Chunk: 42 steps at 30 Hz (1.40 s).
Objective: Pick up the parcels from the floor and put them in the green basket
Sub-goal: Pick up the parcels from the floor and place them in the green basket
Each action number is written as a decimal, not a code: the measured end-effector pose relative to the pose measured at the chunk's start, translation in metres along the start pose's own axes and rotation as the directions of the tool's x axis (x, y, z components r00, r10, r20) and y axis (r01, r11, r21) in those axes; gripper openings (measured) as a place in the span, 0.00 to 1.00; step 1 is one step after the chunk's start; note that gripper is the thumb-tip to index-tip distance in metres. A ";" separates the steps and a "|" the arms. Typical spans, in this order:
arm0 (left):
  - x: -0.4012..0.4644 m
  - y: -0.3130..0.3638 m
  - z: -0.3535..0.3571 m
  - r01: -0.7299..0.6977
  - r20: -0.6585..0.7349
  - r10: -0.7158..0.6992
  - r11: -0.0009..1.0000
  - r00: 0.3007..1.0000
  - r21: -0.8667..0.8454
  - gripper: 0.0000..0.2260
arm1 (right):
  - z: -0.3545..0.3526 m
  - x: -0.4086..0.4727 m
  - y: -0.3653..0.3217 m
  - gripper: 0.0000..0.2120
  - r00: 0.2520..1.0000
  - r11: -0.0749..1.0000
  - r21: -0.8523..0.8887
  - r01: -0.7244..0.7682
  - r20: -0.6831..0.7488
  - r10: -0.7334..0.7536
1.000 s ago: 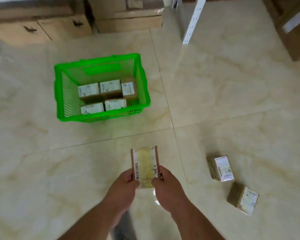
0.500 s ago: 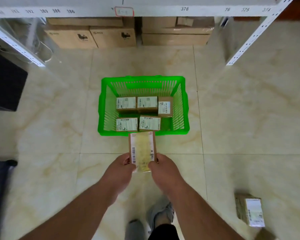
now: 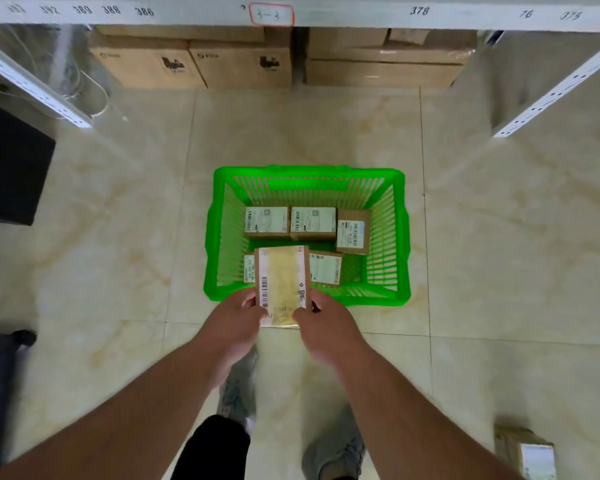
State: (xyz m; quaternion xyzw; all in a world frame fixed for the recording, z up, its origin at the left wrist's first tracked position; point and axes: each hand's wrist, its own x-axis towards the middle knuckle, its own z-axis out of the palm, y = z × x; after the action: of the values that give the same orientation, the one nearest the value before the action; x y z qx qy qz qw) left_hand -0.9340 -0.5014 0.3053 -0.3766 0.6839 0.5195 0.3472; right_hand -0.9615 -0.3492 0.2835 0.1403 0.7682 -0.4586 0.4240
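Note:
Both hands hold one brown parcel (image 3: 281, 282) with a yellowish label and a barcode. My left hand (image 3: 238, 318) grips its left edge and my right hand (image 3: 326, 322) its right edge. The parcel hangs over the near rim of the green basket (image 3: 400, 237), which stands on the tiled floor. Several labelled brown parcels (image 3: 313, 223) lie inside the basket; the held parcel partly hides one at the front left. Another parcel (image 3: 525, 452) lies on the floor at the bottom right.
A white metal shelf (image 3: 326, 13) with handwritten numbers spans the top, its slanted posts (image 3: 551, 95) at both sides. Large cardboard cartons (image 3: 243, 64) sit under it behind the basket. A dark object (image 3: 11, 168) is at the left. My shoes (image 3: 336, 452) are below.
The held parcel has moved forward from short of the basket to over its near rim. The view has closed in on the basket and the floor parcel slid toward the bottom right corner.

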 end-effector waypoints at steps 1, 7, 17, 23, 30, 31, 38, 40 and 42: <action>0.011 0.000 -0.005 0.009 0.002 -0.009 1.000 1.000 0.007 0.21 | 0.004 0.009 -0.003 0.23 1.000 1.000 0.004 -0.010 -0.004 0.010; 0.077 0.003 -0.042 0.016 0.021 -0.018 0.997 1.000 0.081 0.22 | 0.037 0.068 -0.023 0.23 0.996 0.996 0.020 -0.082 -0.022 0.082; 0.174 -0.012 -0.071 0.072 0.016 -0.075 0.989 0.997 0.127 0.19 | 0.093 0.158 -0.020 0.20 0.981 0.978 -0.081 -0.192 -0.002 0.193; 0.199 -0.024 -0.063 0.139 0.004 -0.139 0.990 0.990 0.030 0.18 | 0.106 0.192 -0.005 0.19 0.982 0.967 -0.179 -0.181 0.030 0.189; 0.206 -0.031 -0.054 0.142 -0.057 -0.142 0.990 0.988 -0.006 0.15 | 0.109 0.205 0.003 0.26 0.965 0.939 -0.280 -0.200 0.107 0.238; 0.205 -0.030 -0.053 0.151 -0.075 -0.150 0.989 0.986 -0.002 0.13 | 0.108 0.204 0.002 0.27 0.964 0.939 -0.275 -0.207 0.107 0.244; 0.178 -0.023 -0.049 0.173 -0.043 -0.170 0.982 0.985 0.070 0.28 | 0.079 0.155 -0.003 0.29 0.975 0.976 -0.062 -0.210 -0.090 0.204; 0.162 -0.016 -0.042 0.166 -0.030 -0.163 0.979 0.986 0.121 0.28 | 0.067 0.128 0.006 0.27 0.969 0.977 0.043 -0.209 -0.128 0.212; 0.144 -0.010 -0.032 0.139 -0.018 -0.138 0.974 0.990 0.182 0.27 | 0.057 0.103 0.020 0.26 0.956 0.960 0.167 -0.224 -0.155 0.249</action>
State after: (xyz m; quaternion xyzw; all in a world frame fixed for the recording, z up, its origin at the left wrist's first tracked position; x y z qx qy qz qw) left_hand -0.9966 -0.5565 0.1832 -0.3913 0.7016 0.4282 0.4138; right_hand -0.9815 -0.4033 0.1784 0.3020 0.7439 -0.4461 0.3955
